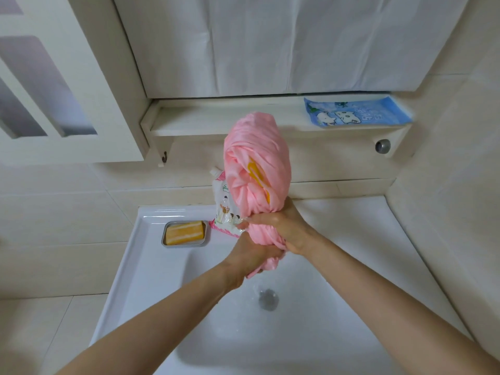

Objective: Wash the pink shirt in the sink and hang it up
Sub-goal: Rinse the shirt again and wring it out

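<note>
The pink shirt is bunched into a twisted roll that stands upright above the white sink; a yellow print shows on its side. My left hand grips the lower end of the roll. My right hand is wrapped round it just above the left. Water runs from the shirt's lower tip down toward the metal drain.
A metal dish holding an orange soap bar sits on the sink's back left rim. A white and pink detergent pouch stands behind the shirt. A blue packet lies on the shelf under the mirror cabinet.
</note>
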`<state>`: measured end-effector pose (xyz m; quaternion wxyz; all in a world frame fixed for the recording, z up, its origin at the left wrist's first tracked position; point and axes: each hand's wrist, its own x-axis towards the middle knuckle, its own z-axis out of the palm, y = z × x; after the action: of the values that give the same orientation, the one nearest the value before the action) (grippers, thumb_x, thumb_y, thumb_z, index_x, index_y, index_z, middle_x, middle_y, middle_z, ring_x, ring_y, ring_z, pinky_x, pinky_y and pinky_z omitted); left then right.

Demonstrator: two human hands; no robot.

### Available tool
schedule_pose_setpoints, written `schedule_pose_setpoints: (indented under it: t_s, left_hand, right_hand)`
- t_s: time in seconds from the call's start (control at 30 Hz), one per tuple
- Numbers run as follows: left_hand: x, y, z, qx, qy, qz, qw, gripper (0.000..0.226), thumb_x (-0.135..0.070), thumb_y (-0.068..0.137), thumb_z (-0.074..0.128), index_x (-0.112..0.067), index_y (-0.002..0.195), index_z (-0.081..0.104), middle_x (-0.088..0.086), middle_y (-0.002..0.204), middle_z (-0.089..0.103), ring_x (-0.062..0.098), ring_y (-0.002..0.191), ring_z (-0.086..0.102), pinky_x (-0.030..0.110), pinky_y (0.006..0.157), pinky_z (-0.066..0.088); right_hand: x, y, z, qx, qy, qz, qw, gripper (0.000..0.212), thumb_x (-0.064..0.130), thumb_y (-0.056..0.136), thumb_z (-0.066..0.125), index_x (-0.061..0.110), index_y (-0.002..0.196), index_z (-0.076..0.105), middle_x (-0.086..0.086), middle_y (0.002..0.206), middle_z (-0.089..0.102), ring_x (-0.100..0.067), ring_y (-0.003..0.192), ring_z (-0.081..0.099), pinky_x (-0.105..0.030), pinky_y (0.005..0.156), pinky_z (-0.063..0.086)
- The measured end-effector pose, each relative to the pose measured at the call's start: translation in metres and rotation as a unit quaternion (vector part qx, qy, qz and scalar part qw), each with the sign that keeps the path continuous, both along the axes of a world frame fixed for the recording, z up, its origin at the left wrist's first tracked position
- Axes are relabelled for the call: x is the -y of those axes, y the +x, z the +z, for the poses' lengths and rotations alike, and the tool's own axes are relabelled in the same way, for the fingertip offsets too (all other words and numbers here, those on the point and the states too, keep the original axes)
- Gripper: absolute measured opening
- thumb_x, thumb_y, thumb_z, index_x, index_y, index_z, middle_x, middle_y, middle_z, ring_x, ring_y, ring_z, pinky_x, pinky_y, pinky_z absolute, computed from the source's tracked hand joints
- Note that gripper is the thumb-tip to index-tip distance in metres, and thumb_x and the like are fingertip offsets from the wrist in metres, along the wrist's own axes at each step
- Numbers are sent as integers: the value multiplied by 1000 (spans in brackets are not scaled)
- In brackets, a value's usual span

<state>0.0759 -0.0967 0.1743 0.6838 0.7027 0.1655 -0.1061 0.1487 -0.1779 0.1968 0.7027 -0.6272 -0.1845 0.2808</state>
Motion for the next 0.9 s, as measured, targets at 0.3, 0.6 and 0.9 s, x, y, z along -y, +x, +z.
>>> schedule_pose_setpoints:
  t_s: [0.3,0.6,0.9]
  left_hand:
    - [5,1,-8,13,-15,69,997,38,7,88,55,-29,83,46,-16,45,60,2,46,59,22,51,54]
    - [10,0,-3,23,38,118,992,34,4,84,44,-14,55,44,-2,34,43,10,31,36,15,37,30]
    - [13,4,-7,66,143,56,986,27,-9,74,45,-12,47,38,0,37,40,13,34,35,20,39,28]
  right_hand:
    - [-16,-15,11,5,23,-111,994,17,-7,68,76,-2,74,61,-4,51,54,-16,48,52,-28,56,45]
    - [-18,-25,14,28,-24,-161,986,17,-8,63,69,-5,67,52,-11,60,43,-20,55,42,-23,47,35]
    - [-19,-29,0,126,-55,-181,974,24,15,53,63,14,53,39,13,38,36,-9,42,31,-20,46,30]
